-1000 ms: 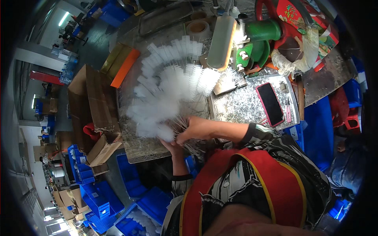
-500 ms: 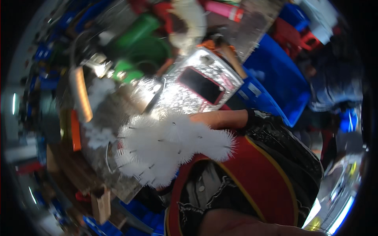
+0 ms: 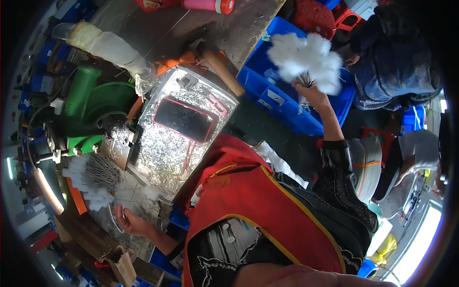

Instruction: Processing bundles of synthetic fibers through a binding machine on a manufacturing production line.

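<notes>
My right hand (image 3: 313, 95) is closed round the thin wire stems of a bunch of white bristle brushes (image 3: 306, 57). It holds them at arm's length over a blue plastic bin (image 3: 299, 117), brush heads pointing up and away. My left hand (image 3: 131, 222) hovers at the near left edge of the bench, fingers loosely bent and apart, nothing in them. Just beyond it lies a second pile of white brushes (image 3: 91, 179), wire stems bunched together. A green machine (image 3: 103, 103) with a metal clamp stands behind that pile.
A phone with a pink edge (image 3: 184, 119) lies on a foil-covered box (image 3: 160, 165). Beyond are a hammer (image 3: 222, 71) and a plastic-wrapped roll (image 3: 110, 48). A lit lamp (image 3: 49, 191) stands far left. Another person (image 3: 389, 67) is near the bin.
My right hand has carried the brush bunch from in front of my chest out to the right, over the blue bin. My left hand now shows apart from it. The view has turned.
</notes>
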`<state>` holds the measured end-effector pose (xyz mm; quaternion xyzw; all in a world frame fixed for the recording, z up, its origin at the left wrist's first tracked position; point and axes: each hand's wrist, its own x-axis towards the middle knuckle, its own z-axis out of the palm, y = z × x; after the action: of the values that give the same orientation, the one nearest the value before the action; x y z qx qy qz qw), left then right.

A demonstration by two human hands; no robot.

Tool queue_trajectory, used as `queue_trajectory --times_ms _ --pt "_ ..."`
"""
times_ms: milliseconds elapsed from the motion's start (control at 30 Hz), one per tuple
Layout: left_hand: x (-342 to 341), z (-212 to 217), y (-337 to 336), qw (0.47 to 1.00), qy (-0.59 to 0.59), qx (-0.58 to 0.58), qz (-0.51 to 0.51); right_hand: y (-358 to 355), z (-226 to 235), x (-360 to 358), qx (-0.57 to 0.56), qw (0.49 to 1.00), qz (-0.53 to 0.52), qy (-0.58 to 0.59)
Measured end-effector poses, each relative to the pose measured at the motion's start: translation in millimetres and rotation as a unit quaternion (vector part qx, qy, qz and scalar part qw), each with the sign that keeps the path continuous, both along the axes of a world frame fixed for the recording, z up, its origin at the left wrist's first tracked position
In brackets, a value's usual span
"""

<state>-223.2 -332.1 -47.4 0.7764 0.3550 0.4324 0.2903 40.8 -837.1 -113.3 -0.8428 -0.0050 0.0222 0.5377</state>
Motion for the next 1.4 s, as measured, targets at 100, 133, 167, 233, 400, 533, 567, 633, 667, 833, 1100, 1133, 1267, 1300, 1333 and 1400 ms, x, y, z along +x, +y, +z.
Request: queue_trajectory --times_ms 100,133,167,233,400,533,567,633,667,833,1100,1133,1267,1300,1333,1400 --pt "-8 -10 8 1.000 0.019 -0.007 0.003 -57 -62 31 -0.296 0.933 -0.172 0.108" --pt "-9 -12 9 0.999 0.027 -0.023 0.015 -78 -89 35 -0.313 0.921 -0.196 0.126" --pt "-14 -15 10 0.998 0.028 -0.031 0.044 -88 -109 37 -0.332 0.908 -0.211 0.142" --pt "-27 -22 16 0.997 0.039 -0.037 0.064 -112 -142 41 -0.370 0.877 -0.238 0.191" --pt "-64 -35 34 0.985 0.047 -0.101 0.130 -123 -187 49 -0.392 0.845 -0.271 0.242" --pt "-79 -34 34 0.972 0.018 -0.148 0.180 -119 -202 74 -0.405 0.848 -0.251 0.233" --pt "-95 -37 43 0.973 0.015 -0.139 0.186 -119 -210 83 -0.416 0.852 -0.245 0.202" --pt "-114 -38 50 0.968 0.009 -0.163 0.189 -125 -226 106 -0.443 0.856 -0.209 0.165" --pt "-120 -42 55 0.968 0.010 -0.149 0.199 -134 -233 117 -0.460 0.854 -0.183 0.159" --pt "-102 -56 53 0.958 -0.072 -0.206 0.185 -186 -289 134 -0.203 0.961 -0.133 0.130" --pt "-87 -46 32 0.949 -0.051 -0.254 0.177 -59 -184 63 -0.101 0.974 -0.163 0.119" --pt "-87 -47 37 0.949 -0.058 -0.254 0.178 -46 -163 53 -0.099 0.976 -0.160 0.114" --pt "-80 -40 52 0.943 -0.074 -0.282 0.158 24 -66 10 -0.078 0.979 -0.122 -0.142" --pt "-74 -37 55 0.934 -0.064 -0.314 0.156 45 -42 -1 -0.081 0.968 -0.078 -0.226" --pt "-70 -37 60 0.934 -0.071 -0.315 0.154 71 -19 -15 -0.081 0.966 -0.078 -0.233" --pt "-62 -38 72 0.896 -0.092 -0.431 0.062 132 25 -39 0.019 0.965 0.068 -0.254"
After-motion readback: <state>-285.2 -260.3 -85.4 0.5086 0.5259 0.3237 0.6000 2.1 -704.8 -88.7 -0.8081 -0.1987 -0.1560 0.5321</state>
